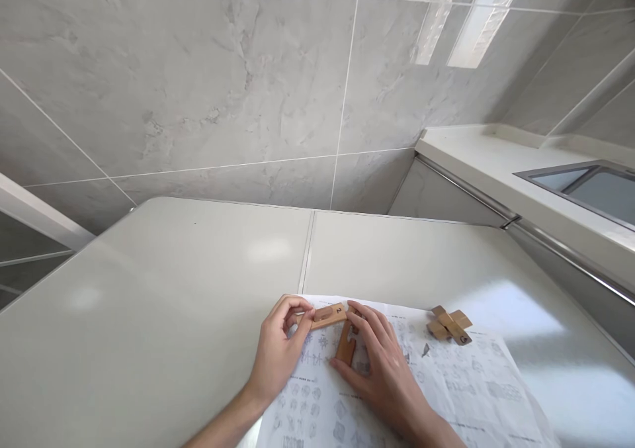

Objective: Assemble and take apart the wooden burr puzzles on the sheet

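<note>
My left hand (280,345) pinches the left end of a wooden puzzle piece (330,315), which has a slot cut in it and the number 2 marked near its right end. My right hand (380,358) has its fingers closed along a second wooden piece (346,349), one with a notch in its side. The two pieces lie close to each other at an angle; whether they touch is hard to make out. Underneath both hands is a white instruction sheet (307,405) printed with small diagrams.
Several more wooden pieces (449,325) rest crossed over each other at the sheet's upper right, one marked with a figure. A white folding table (173,315) with a centre seam carries everything. Grey tiled wall (223,71) rises behind; a white counter (496,163) with a sink stands right.
</note>
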`<state>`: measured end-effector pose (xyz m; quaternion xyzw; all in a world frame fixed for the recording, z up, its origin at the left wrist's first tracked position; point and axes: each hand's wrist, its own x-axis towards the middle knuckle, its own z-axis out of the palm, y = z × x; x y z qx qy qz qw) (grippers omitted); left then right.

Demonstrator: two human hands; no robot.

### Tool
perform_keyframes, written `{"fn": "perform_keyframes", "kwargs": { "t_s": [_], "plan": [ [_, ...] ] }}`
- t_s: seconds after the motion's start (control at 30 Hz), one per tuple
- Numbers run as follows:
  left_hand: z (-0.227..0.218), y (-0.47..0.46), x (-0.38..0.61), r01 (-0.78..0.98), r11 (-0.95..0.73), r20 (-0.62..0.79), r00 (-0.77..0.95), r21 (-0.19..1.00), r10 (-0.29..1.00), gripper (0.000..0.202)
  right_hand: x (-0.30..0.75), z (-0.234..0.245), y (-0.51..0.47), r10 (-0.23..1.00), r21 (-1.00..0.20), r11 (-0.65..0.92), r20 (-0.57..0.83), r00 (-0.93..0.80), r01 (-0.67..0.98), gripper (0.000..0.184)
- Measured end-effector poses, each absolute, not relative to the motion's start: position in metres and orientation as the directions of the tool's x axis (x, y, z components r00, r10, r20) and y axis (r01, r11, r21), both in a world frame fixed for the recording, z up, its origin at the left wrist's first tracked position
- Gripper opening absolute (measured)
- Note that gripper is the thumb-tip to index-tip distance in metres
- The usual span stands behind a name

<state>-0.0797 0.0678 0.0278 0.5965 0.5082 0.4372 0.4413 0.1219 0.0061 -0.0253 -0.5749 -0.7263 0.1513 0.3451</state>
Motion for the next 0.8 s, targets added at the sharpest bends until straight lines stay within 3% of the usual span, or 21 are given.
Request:
{"fn": "perform_keyframes", "kwargs": {
  "t_s": [0.27, 0.47, 0.8],
  "plan": [
    [0.028, 0.067, -0.078, 0.218, -0.012, -0.012, 0.111, 0.976, 0.994, 0.015, 0.121, -0.016, 0.004, 0.933, -0.581, 0.308, 0.338, -0.122, 0.753, 0.08],
    [0.026, 0.067, -0.077, 0.259, -0.04, 0.009, 0.12, 0.965, 0.993, 0.013, 0.121, -0.013, 0.005, 0.9, -0.524, 0.412, 0.365, -0.24, 0.745, 0.073],
    [0.024, 0.063, -0.075, 0.383, -0.139, 0.068, 0.194, 0.913, 0.979, 0.014, 0.12, -0.018, 0.007, 0.888, -0.488, 0.434, 0.375, -0.267, 0.758, 0.074]
  ]
}}
